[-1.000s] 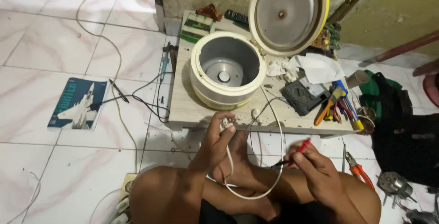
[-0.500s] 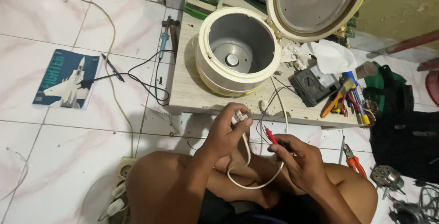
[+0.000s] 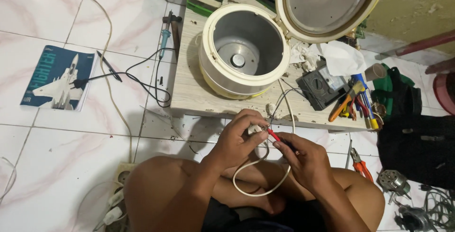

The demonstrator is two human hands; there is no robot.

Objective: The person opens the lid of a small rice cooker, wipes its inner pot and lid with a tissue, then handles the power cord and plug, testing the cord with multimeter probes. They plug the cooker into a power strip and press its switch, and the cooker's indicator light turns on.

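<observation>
My left hand [image 3: 239, 139] pinches the plug end of a white power cord [image 3: 256, 163] that loops down over my crossed legs. My right hand [image 3: 303, 158] holds a red test probe [image 3: 273, 135], its tip touching the plug in my left fingers. Both hands meet just in front of a low wooden table [image 3: 189, 94]. On the table stands an open cream rice cooker [image 3: 244, 52] with its lid [image 3: 327, 2] tipped back and its metal chamber bare. Thin wires run from the cooker's side toward my hands.
A dark multimeter [image 3: 322, 87], white tissue [image 3: 339, 57] and several screwdrivers [image 3: 355, 104] lie on the table's right part. A soldering iron [image 3: 163, 35] with black lead sits at the left edge. A blue booklet [image 3: 57, 78], orange pliers [image 3: 360, 165], a power strip [image 3: 116, 199] and small motors [image 3: 393, 182] rest on the tiled floor.
The view has moved closer and shifted. My hands have come together, and the red probe now touches the plug held in my left fingers.
</observation>
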